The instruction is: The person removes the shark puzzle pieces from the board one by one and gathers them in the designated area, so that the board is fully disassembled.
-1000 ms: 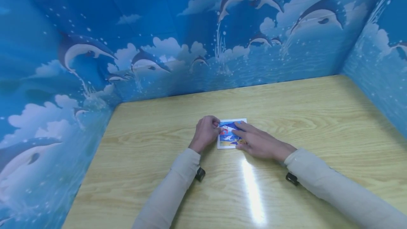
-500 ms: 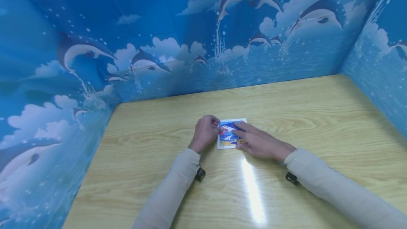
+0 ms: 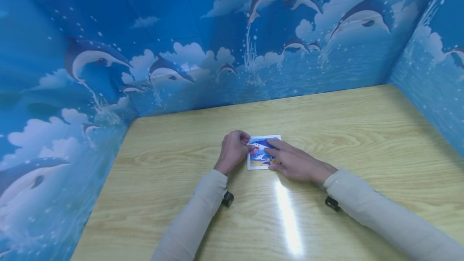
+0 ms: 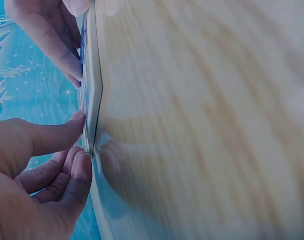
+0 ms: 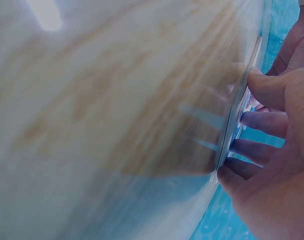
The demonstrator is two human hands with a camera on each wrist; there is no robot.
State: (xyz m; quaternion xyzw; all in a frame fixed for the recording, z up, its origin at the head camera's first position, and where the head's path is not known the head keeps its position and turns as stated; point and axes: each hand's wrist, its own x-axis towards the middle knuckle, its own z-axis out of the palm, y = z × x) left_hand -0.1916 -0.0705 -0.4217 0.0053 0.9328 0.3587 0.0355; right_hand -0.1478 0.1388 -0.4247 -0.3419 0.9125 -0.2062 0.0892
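Hands, two: left hand pinching one picture card, right hand flat on it, one table.

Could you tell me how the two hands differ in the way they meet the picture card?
The left hand has curled fingers at the picture card's left edge; the right hand lies flat, its straight fingers spread across the card's face. Both touch the card, which lies on the table.

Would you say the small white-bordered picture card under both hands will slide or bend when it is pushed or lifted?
The white-bordered picture card looks thin and flat, so probably light, and hard to lift off the glossy wooden table. Its straight edge in the wrist views suggests some stiffness. It may slide easily.
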